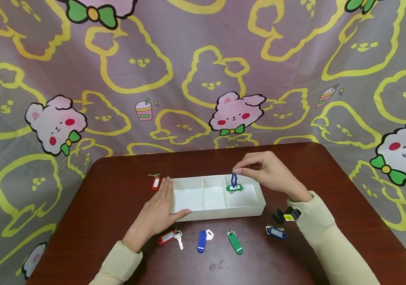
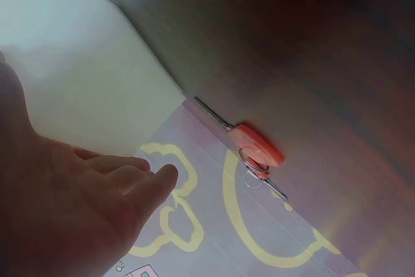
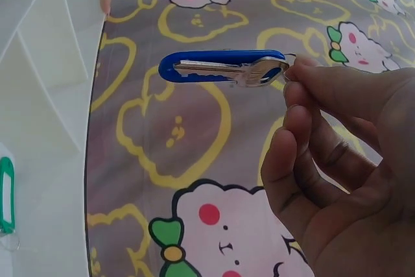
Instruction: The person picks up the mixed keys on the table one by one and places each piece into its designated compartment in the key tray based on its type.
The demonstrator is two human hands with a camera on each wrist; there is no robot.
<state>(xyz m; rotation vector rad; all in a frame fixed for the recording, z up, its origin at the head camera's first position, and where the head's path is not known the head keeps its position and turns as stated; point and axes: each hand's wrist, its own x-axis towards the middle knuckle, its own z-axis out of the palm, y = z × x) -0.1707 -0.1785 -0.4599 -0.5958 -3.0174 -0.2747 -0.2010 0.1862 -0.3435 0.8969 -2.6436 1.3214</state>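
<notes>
A long white box (image 1: pixel 221 214) with three compartments sits mid-table. My left hand (image 1: pixel 156 208) rests against its left end, fingers straight and thumb along the front wall. Above the right compartment, my right hand (image 1: pixel 268 172) pinches a blue key tag (image 1: pixel 234 180) by its ring. In the right wrist view a metal key (image 3: pixel 217 72) hangs alongside that blue tag. A green key tag (image 1: pixel 234 187) lies inside the right compartment; the middle and left ones hold nothing visible. Beyond my left fingers lies a red key tag (image 1: pixel 156 183) with its key.
Along the box's front lie a red key tag (image 1: pixel 166 237) with a key, a blue tag (image 1: pixel 201 241), a green tag (image 1: pixel 235 242) and another blue tag (image 1: pixel 277 233). A patterned curtain (image 1: pixel 188 87) hangs behind the brown table (image 1: pixel 117 178).
</notes>
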